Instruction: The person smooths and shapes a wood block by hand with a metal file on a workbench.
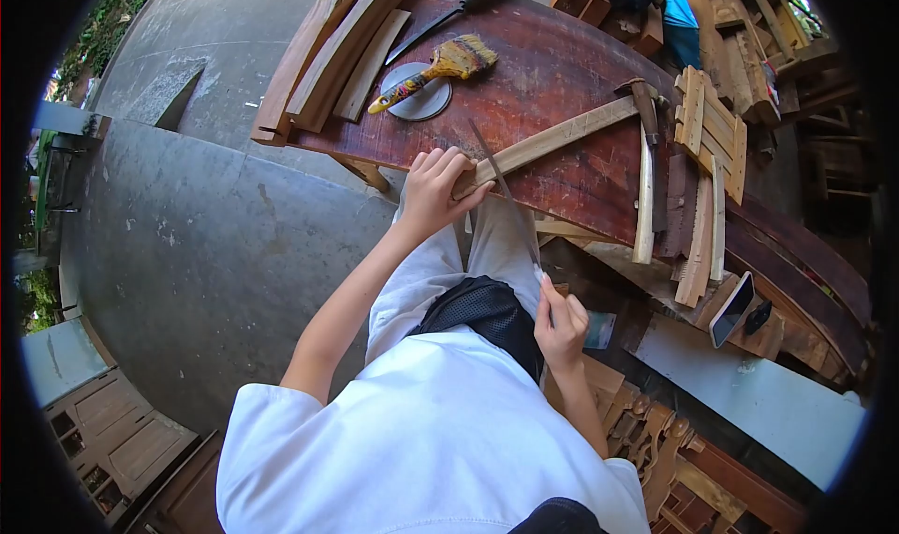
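Gripping a thin tool's handle low by the waist, the right hand (560, 326) angles its blade (506, 192) up to a wooden strip (552, 140). Farther off, the left hand (438, 189) clamps the strip's near end on the tabletop (552, 66). Sawing or filing seems underway; the next stroke likely needs firm pinning.

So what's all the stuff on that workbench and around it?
Workbench: one, dark red-brown, centre.
Wooden strip: one, pale, across the bench, its near end under the left hand.
File: one, thin, dark, running from the strip to the right hand.
Paintbrush: one, multicoloured handle, on a grey disc.
Planks: several, brown, bench's left edge.
Hammer: one, pale handle, right.
Phone: one, dark, lower right.
Left hand: pressing the strip.
Right hand: holding the file.
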Motion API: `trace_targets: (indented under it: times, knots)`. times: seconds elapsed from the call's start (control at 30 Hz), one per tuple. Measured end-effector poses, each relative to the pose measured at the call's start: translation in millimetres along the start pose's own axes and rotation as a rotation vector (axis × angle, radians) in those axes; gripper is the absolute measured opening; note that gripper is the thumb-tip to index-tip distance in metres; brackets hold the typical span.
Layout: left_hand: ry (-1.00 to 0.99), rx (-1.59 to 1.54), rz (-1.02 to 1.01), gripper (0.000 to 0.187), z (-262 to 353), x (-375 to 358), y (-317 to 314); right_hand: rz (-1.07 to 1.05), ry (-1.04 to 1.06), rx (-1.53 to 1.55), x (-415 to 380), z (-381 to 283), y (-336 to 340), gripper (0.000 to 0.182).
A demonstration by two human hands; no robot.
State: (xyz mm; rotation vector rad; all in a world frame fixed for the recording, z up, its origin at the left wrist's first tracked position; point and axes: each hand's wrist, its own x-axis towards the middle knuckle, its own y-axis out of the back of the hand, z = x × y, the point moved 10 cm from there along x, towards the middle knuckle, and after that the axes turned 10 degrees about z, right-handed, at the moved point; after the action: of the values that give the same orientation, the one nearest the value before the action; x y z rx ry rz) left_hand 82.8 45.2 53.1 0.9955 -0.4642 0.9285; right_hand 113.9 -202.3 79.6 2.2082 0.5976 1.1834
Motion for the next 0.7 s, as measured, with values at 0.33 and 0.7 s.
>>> trace_targets:
  times: [0.33,0.7]
  knots:
    - [0.026,0.002,0.024,0.035,-1,-1,3,0.025,-0.229,0.280,50,21,-47,0.029]
    - [0.087,0.044,-0.002,0.037,2,-3,2,0.113,0.167,0.028,57,-12,-25,0.035]
